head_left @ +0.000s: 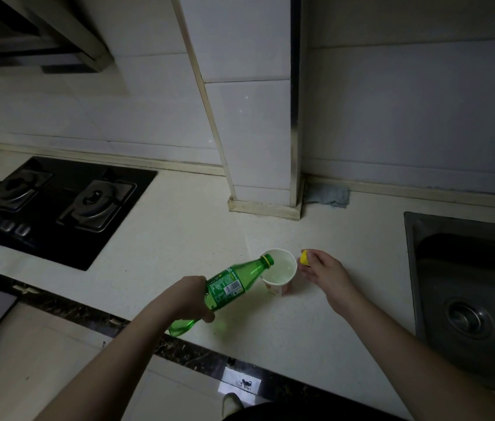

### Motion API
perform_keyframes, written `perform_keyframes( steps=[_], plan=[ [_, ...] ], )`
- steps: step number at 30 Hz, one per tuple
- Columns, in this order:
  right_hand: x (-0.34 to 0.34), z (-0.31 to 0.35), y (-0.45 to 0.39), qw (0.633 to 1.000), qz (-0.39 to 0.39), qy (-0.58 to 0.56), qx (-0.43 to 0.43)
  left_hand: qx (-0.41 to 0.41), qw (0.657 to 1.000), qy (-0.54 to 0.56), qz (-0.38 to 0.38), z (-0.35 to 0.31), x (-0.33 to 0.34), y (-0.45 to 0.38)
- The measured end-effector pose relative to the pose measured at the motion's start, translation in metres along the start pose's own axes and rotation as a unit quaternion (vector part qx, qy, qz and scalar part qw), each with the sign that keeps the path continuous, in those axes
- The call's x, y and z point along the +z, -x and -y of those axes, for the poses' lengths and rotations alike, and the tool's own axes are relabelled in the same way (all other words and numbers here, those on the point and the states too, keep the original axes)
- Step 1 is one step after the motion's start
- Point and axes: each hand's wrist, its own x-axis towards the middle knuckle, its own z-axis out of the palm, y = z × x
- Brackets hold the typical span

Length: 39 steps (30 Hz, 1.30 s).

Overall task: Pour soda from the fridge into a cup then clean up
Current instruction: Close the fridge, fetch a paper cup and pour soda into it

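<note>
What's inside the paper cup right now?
The paper cup holds pale liquid, surface well below the rim. The tilted green soda bottle, gripped by the left hand, has its mouth over the rim. The cup's bottom is hidden by liquid.

Your desk (179, 238) is a pale, speckled stone slab running along the white-tiled wall, with a dark marbled strip along its front edge. Set into it at your left is a black glass two-burner gas hob (55, 205); at your right a grey steel sink (471, 287) is sunk into it (only part of the basin shows). Standing directly on the slab, between hob and sink, you have a white paper cup (279, 273) with pale liquid inside, upright. Farther back, a crumpled grey-blue cloth (328, 194) lies on the slab against the wall, just beside the foot of the tiled column.
</note>
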Motion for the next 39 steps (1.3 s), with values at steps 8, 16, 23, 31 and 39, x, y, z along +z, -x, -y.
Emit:
perform_keyframes(
  steps=[8,16,23,31,39],
  plan=[
    [0.001,0.002,0.003,1.000,-0.007,-0.006,-0.001,0.000,1.000,0.000,-0.008,-0.002,-0.001,0.003],
    [-0.002,0.001,0.003,1.000,-0.012,0.008,0.000,-0.002,1.000,0.010,-0.002,0.001,0.003,0.003],
    [-0.002,0.006,0.006,0.999,-0.017,0.015,-0.025,0.007,1.000,0.024,-0.009,0.002,0.007,0.001],
    [-0.001,0.014,0.009,0.997,-0.010,0.052,-0.061,0.040,0.996,0.071,-0.020,0.001,0.013,-0.002],
    [0.010,0.046,0.020,0.986,0.037,0.097,-0.133,0.093,0.978,0.178,-0.062,-0.001,0.015,-0.002]
  ],
)
